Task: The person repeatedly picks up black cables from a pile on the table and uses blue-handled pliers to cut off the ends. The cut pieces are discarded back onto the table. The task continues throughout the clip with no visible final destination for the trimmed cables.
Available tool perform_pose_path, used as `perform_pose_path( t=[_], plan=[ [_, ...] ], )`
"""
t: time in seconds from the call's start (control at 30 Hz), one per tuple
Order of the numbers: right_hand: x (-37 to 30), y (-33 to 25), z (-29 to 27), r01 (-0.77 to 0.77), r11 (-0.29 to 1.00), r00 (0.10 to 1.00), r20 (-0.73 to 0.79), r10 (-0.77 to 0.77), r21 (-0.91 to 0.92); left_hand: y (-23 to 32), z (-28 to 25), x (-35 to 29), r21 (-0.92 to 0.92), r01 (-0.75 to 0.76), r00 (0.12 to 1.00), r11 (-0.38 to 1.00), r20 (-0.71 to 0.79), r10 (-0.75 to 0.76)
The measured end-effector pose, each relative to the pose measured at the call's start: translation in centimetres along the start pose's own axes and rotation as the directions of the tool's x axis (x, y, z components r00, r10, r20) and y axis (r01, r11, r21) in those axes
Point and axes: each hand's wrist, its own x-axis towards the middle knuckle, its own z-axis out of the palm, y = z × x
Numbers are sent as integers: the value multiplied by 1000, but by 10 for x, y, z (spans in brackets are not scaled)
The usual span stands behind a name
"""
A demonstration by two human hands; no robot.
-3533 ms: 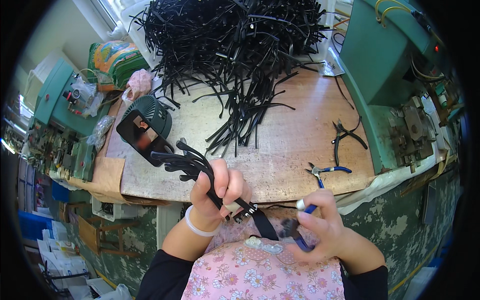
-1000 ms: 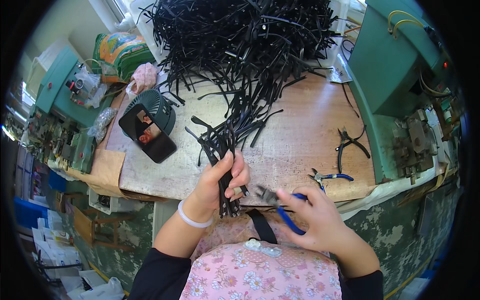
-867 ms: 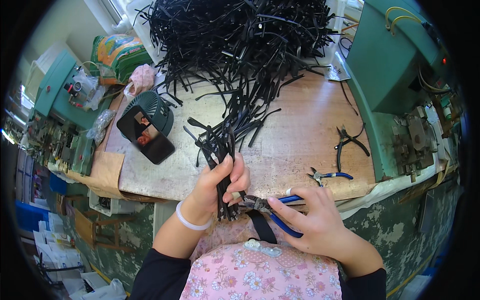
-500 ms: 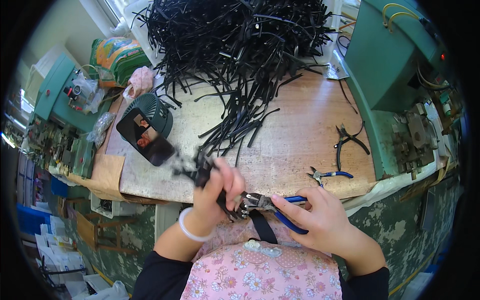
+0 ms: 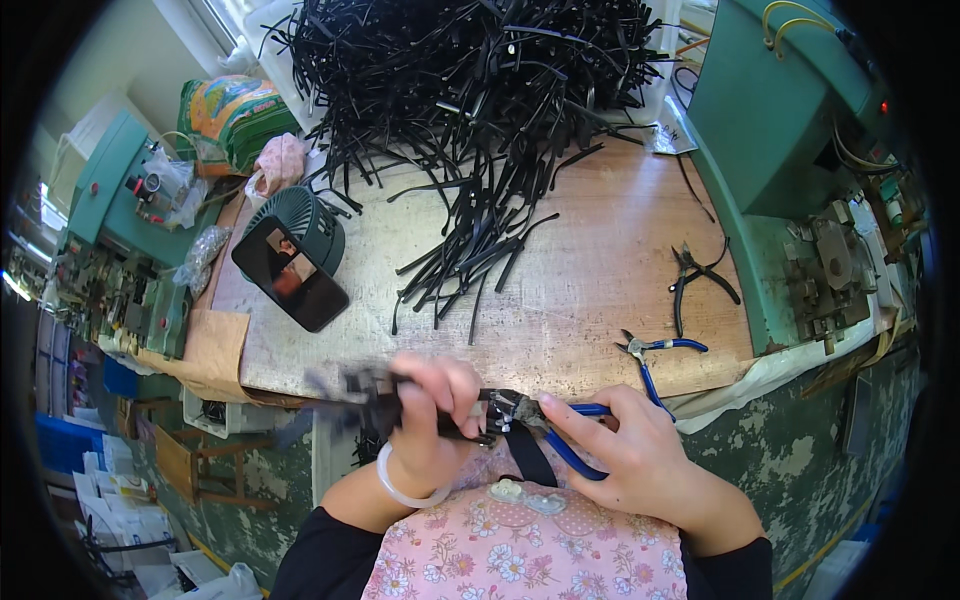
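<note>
Closed round a bunch of black eyeglass temples (image 5: pixel 368 408), my left hand (image 5: pixel 432 405) is over the table's front edge; the far ends of the bunch are blurred. My right hand (image 5: pixel 645 455) grips blue-handled pliers (image 5: pixel 572 452), one handle under the thumb side and the other below the fingers. The pliers' jaws point left and meet the temple ends beside my left fingers, where small metal bits show. Whether the jaws are closed on one temple, I cannot make out. Further temples (image 5: pixel 480 240) lie loose on the tabletop, trailing from a large heap (image 5: pixel 480 80).
A black phone (image 5: pixel 290 275) leans on a green fan (image 5: pixel 320 230) at the left. Blue-handled cutters (image 5: pixel 650 348) and black-handled cutters (image 5: pixel 690 280) lie at the right. Green machines (image 5: pixel 790 110) stand at both sides. A brown paper sheet (image 5: pixel 215 350) hangs over the left edge.
My left hand has turned, swinging the bunch of temples from above the tabletop down to the left. The right hand and pliers have shifted only slightly.
</note>
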Motion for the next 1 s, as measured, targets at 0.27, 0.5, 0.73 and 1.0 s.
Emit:
perform_pose_path(
  t=[0.27,0.5,0.73,1.0],
  plan=[
    [-5,0,-3,-49,875,968,-191,160,482,5,-6,16,-297,327,936,897,-25,-350],
    [0,7,7,27,997,994,-100,-35,-75,-4,-17,15,-344,346,938,873,122,-324],
    [-6,12,7,10,1000,997,-81,-9,15,-20,-37,83,327,486,871,810,-112,-478],
    [-8,9,8,-6,1000,1000,-14,6,-6,-109,-34,108,933,-270,929,-240,187,-319]
  ],
)
